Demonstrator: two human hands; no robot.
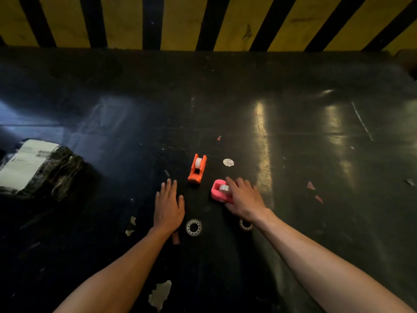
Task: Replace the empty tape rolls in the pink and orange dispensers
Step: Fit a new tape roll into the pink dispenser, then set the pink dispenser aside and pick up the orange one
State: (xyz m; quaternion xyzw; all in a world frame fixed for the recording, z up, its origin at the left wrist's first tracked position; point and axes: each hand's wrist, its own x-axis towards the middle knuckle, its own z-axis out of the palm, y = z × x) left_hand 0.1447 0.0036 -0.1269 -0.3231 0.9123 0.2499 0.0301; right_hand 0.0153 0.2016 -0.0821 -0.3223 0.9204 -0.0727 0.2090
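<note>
The orange dispenser [196,168] stands on the dark table with a whitish roll in its cradle. To its right, the pink dispenser [217,191] holds a grey-white roll [224,188]; my right hand [244,199] rests on its right side, fingers curled over it. My left hand [168,205] lies flat on the table, fingers apart, left of both dispensers and holding nothing. A clear tape roll [193,227] lies flat near my left wrist. A second roll [245,224] is partly hidden under my right wrist.
A black wrapped parcel with a white label [38,168] sits at the left. A small round white sticker [228,162] lies beyond the pink dispenser. Paper scraps [159,294] and torn bits dot the table. A yellow-and-black striped wall [203,21] bounds the far edge.
</note>
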